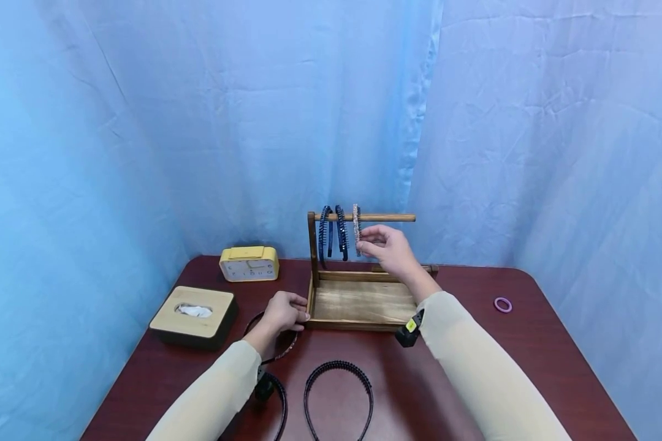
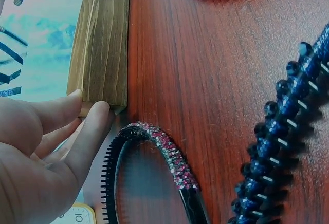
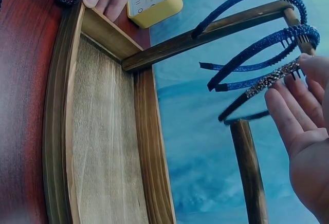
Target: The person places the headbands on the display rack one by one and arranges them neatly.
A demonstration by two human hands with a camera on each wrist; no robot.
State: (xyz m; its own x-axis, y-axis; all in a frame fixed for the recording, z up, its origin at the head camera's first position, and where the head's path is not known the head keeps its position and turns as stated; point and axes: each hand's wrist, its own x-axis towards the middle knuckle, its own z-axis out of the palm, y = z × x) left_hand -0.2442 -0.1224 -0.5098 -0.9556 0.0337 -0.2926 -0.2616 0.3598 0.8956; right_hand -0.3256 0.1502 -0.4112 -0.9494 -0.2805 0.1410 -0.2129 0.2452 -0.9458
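A wooden headband rack (image 1: 364, 324), made of a shallow tray with a post and a rod (image 1: 391, 217), stands on the table. Two dark blue beaded headbands (image 1: 322, 236) (image 3: 241, 54) hang from the rod near the post. To their right hangs a glittery, rhinestone-covered headband (image 1: 356, 223), which my right hand (image 1: 386, 248) pinches by its side between thumb and fingers. My left hand (image 1: 283, 312) grips the tray's left front corner. Just under that wrist, a headband with pink and silver stones (image 2: 175, 165) lies on the table, partly hidden by the hand.
A black beaded headband (image 1: 339, 362) and another dark headband (image 1: 281, 398) lie on the table's near side. At the left are a yellow alarm clock (image 1: 249, 264) and a tissue box (image 1: 165, 311). A purple ring (image 1: 503, 304) lies at the right; blue curtains (image 1: 287, 122) surround the table.
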